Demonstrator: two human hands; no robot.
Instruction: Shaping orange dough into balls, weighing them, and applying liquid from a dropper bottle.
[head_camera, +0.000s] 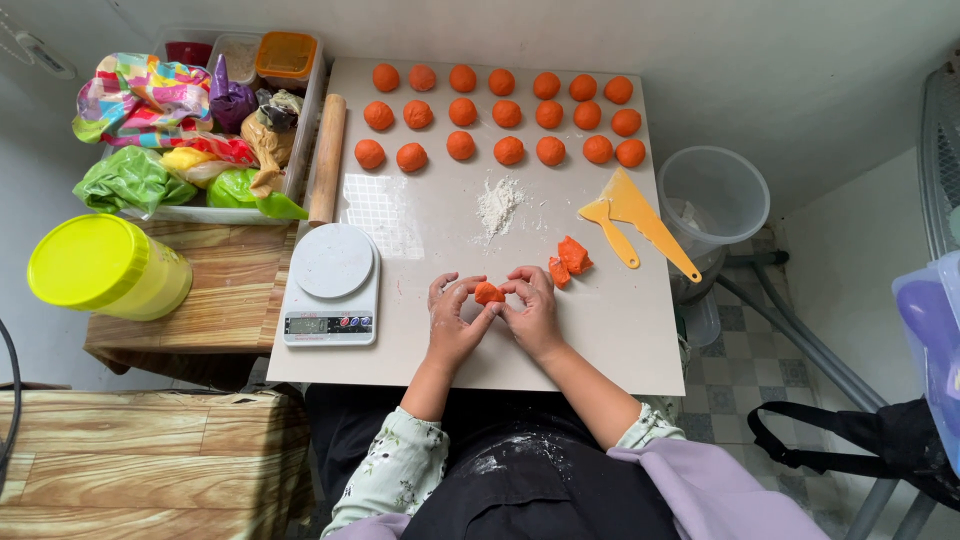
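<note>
Seen from my head camera: I held a small lump of orange dough (488, 292) between both hands, my left hand (452, 320) and right hand (532, 315) closed together on it from either side, fingertips pinching it just above the pale square work board (600, 330).

The risks, as I judged them: the lump was soft, and too hard a pinch could have squashed it out of shape or left it stuck to my fingers; only a thin scatter of white flour (497, 203) lay on the board beyond my grip, so a piece set down bare might have clung. The torn orange dough scraps (570, 260) lay just right of my right hand, near enough for a wrist to drag them. Farther right, the two yellow plastic scrapers (632, 215) lay near the board's edge, where a nudge could have tipped them off.

Well beyond my hands sat three rows of rolled orange dough balls (500, 118). Left of my left hand stood a white round-topped digital kitchen scale (332, 285), a wooden rolling pin (327, 158) beyond it, and a tray of coloured bagged ingredients (195, 140). A yellow-lidded plastic jar (105, 265) stood on the wooden side table (230, 290). To the right, a clear plastic bucket (712, 195) sat over a tiled floor (740, 370) beside white walls.
</note>
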